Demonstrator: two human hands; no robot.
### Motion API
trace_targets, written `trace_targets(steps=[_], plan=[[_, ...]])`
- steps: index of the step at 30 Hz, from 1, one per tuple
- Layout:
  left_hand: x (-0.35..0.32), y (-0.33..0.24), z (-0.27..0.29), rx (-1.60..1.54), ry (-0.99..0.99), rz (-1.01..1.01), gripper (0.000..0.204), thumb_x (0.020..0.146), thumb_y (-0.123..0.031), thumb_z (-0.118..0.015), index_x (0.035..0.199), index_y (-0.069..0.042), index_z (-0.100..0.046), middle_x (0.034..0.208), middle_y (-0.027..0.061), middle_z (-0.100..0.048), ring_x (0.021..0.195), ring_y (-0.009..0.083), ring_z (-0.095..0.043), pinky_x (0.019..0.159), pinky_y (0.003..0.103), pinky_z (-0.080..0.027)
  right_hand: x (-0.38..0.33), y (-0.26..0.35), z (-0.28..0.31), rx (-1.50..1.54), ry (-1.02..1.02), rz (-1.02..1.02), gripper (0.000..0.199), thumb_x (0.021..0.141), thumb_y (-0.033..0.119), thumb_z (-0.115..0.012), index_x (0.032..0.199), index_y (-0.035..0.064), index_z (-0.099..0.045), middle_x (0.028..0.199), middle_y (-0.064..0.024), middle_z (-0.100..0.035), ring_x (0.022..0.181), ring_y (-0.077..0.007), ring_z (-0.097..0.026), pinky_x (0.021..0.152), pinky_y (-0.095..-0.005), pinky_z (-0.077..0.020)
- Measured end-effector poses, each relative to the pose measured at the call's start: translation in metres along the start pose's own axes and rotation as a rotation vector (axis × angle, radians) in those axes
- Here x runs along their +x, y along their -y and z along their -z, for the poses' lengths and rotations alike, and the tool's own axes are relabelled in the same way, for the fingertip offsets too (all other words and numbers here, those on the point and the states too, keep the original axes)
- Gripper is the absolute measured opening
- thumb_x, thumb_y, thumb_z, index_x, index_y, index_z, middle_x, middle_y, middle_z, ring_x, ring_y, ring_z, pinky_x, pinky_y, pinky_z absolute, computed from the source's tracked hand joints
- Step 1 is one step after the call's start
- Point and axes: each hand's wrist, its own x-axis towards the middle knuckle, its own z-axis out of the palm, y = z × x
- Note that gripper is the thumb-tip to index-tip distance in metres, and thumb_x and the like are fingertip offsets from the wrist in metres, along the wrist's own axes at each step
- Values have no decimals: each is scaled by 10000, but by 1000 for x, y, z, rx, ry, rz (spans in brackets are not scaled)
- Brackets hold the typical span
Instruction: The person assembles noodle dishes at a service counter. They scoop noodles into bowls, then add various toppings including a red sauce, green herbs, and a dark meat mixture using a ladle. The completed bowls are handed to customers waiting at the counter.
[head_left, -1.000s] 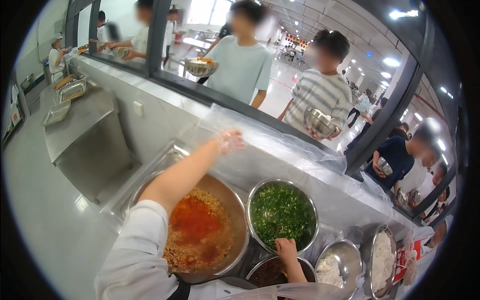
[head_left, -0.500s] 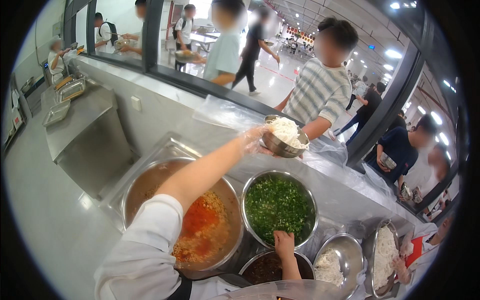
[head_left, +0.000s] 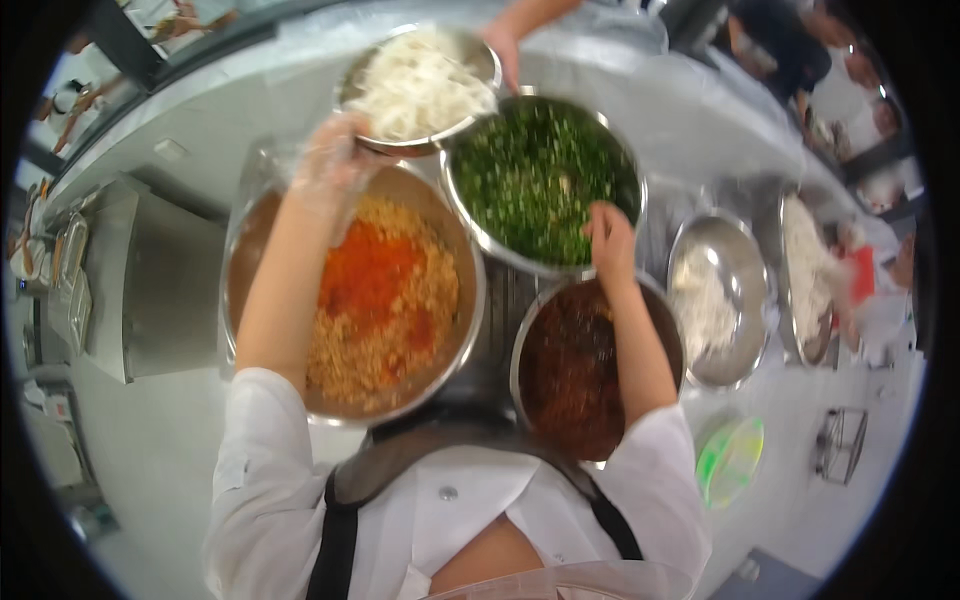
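Bowl (head_left: 480,65) of white noodles (head_left: 415,85), held over the far edge of the bench (head_left: 497,315), between a large pan (head_left: 258,265) and a steel basin (head_left: 478,236) of chopped greens (head_left: 540,180). The left grip (head_left: 333,165), in clear plastic, clasps the near-left rim; another person's hand (head_left: 503,50) is at the right side. The loaded vessel is probably moderately heavy, its wall stiff and perhaps slippery under the film, its contents soft and apt to slide when tilted; rim and underside, taken from opposite sides, offer the surest hold. The right grip (head_left: 610,238) is at the basin's near-right rim, fingers bent together; whether they pinch anything cannot be told. The pan contains minced food (head_left: 420,345) with a red patch; toward the bench's near edge stands a pot of dark sauce (head_left: 565,370), toward its right end an oval dish (head_left: 743,290). The basin's rim and the pan's wall obstruct any low sideways path.
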Motion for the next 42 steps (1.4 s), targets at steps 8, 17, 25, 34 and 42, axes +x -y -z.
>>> trace_targets(steps=[8,17,25,34,42], plan=[[-84,48,71,-145,-336,-9,568,573,115,-369,1141,123,-381,1129,266,-504,1043,339,-545,803,396,-550,13,-32,-50,16,-71,-43,219,871,149,-483,949,-18,-602,841,-188,-621,664,-269,-636,628,-351,-471],[-159,84,99,-261,-409,-43,511,660,79,-389,1159,185,-360,1194,279,-469,1082,352,-519,891,426,-499,19,-18,-58,201,-109,-350,322,905,241,-435,1040,-27,-552,712,-108,-669,707,-196,-637,716,-293,-446],[-184,84,65,-146,-255,-52,499,748,-11,-382,1234,96,-346,1227,226,-462,1112,288,-502,931,373,-473,18,-11,0,583,-302,-391,281,874,186,-487,984,-68,-536,732,-147,-654,694,-193,-649,634,-255,-458],[-185,119,103,88,-113,-68,460,746,19,-404,1192,129,-375,1211,244,-474,1093,329,-514,923,404,-470,-115,42,99,819,-463,-465,206,861,130,-528,941,-60,-529,759,-178,-629,660,-219,-638,635,-285,-498],[-179,125,99,-253,-202,140,523,711,77,-402,1231,106,-356,1214,256,-463,1084,342,-519,895,433,-501,-219,1,69,444,-469,-754,213,897,162,-487,944,-41,-533,770,-179,-644,684,-197,-645,668,-252,-461]])
